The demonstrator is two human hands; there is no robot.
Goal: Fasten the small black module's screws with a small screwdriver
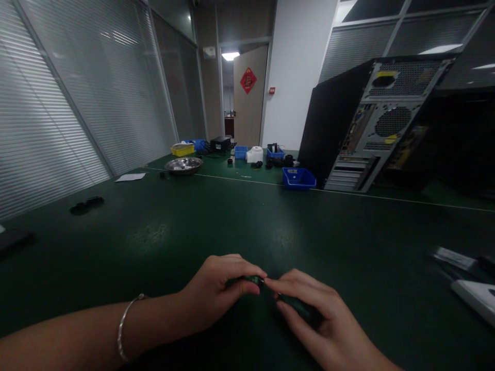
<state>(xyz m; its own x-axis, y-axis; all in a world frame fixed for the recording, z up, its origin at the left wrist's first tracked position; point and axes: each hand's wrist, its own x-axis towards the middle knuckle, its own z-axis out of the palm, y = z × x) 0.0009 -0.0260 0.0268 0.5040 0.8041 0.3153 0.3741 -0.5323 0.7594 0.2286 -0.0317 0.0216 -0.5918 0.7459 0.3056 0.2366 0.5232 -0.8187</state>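
Observation:
Near the front middle of the green table, my left hand (216,288) pinches a small dark green piece (253,280) between thumb and fingers; a silvery bracelet is on that wrist. My right hand (320,314) is just to the right, its fingers closed round a dark, slim object (297,305) that looks like a tool handle. A small shiny tip shows between the right thumb and index finger. The right index fingertip is at the right end of the green piece. Most of the slim object is hidden in the palm, and its kind is unclear.
A metal bowl (184,165), a yellow tray (182,150) and a blue bin (298,178) stand farther back. The black computer case (336,118) rises at the back right. Dark pieces (87,204) lie left; a blurred white device (475,299) is at the right edge.

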